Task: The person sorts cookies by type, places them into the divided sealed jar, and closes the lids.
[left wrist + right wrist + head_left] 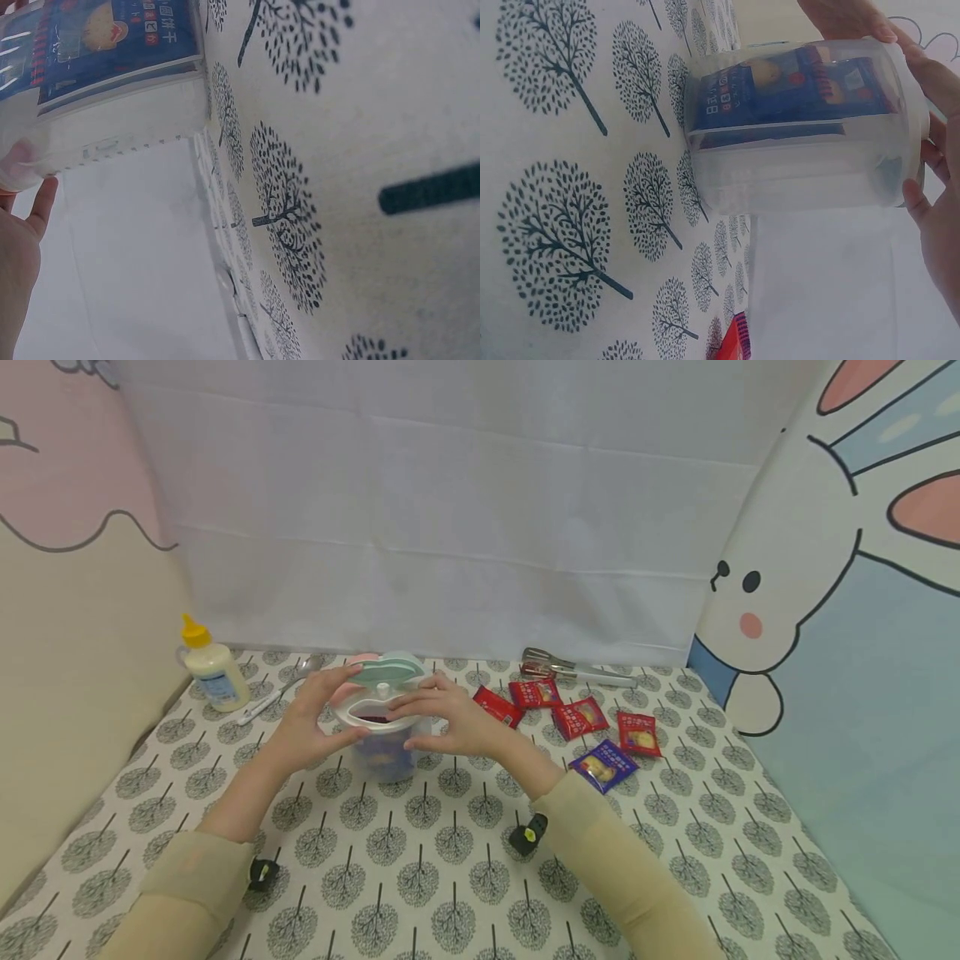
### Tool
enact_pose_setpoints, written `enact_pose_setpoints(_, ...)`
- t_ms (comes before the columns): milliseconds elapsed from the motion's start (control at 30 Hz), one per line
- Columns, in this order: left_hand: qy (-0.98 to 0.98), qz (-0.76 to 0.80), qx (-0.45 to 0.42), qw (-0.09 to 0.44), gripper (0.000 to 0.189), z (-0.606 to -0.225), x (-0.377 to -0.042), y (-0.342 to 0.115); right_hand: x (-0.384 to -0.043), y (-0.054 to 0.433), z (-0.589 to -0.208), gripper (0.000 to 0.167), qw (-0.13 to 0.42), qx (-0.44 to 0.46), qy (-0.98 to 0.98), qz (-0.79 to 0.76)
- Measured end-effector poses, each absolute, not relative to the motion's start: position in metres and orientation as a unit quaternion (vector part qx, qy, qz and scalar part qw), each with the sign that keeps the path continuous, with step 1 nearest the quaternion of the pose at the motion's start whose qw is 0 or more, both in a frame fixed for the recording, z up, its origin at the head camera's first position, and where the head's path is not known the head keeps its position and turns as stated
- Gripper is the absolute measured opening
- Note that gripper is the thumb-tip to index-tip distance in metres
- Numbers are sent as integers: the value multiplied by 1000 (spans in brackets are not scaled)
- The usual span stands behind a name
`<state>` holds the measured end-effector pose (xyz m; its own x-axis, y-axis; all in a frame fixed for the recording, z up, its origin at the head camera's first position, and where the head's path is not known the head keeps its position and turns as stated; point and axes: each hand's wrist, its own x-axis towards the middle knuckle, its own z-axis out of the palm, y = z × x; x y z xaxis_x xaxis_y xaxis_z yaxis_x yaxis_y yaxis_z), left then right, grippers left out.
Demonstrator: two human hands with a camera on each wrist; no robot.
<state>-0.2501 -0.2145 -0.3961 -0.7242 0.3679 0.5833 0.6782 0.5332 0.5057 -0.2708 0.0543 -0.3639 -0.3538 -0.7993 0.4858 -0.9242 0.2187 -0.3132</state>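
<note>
A clear plastic storage jar [384, 758] stands upright on the table, its white top carrying raised pink and green flip lids [390, 670]. Inside show blue biscuit packets [780, 86] behind the clear wall. From the left, my left hand [309, 718] holds the top, thumb at the rim and a fingertip at the green lid. My right hand [450, 718] grips the top from the other side, its fingers over the front opening and its thumb low on the rim. In the left wrist view only part of my left hand [19, 247] shows beside the jar.
Several red snack packets [579, 718] and a blue one [603, 766] lie to the right. Behind them are metal tongs [585, 673]. At the left stand a yellow-capped bottle [217, 672] and a spoon [273, 696]. Fabric hangs along the table's back edge.
</note>
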Motion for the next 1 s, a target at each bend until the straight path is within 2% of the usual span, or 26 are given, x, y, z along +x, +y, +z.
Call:
enact_pose_setpoints(333, -843, -381, -314, 215, 88, -394, -248, -214, -266, 99, -343, 49, 96, 549, -775, 299)
enact_pose_setpoints(633, -846, -386, -304, 207, 88, -393, -248, -213, -256, 169, -316, 57, 96, 473, -826, 291)
enact_pose_setpoints(1000, -852, -386, -295, 198, 89, -394, -247, -214, -241, 248, -339, 59, 81, 379, -882, 269)
